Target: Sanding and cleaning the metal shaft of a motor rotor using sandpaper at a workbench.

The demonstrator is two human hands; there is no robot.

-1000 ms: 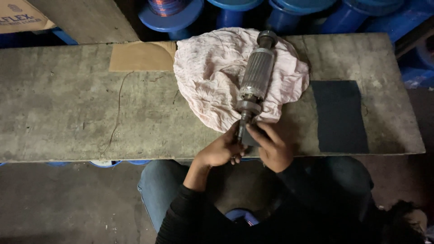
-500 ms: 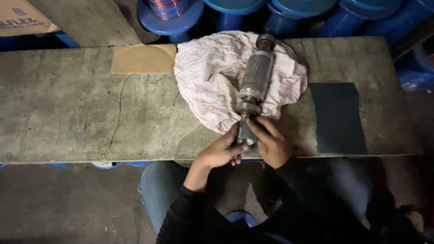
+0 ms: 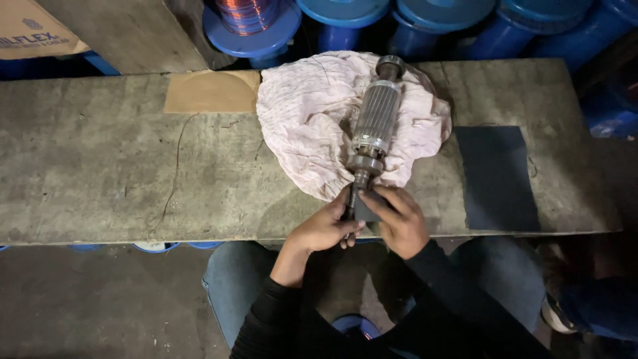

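Both hands sit slightly further left along the bench edge than a second ago, while the motor rotor [image 3: 374, 126] lies where it did, on the pink rag [image 3: 312, 126] on the grey workbench [image 3: 100, 159]. Its thin shaft end points toward the person. Left hand [image 3: 323, 228] closes around that shaft end. Right hand [image 3: 399, 223] pinches a small dark sandpaper piece [image 3: 365, 206] against the shaft. A larger dark sheet [image 3: 498, 176] lies to the right, and a copper wire spool [image 3: 249, 20] stands behind the bench.
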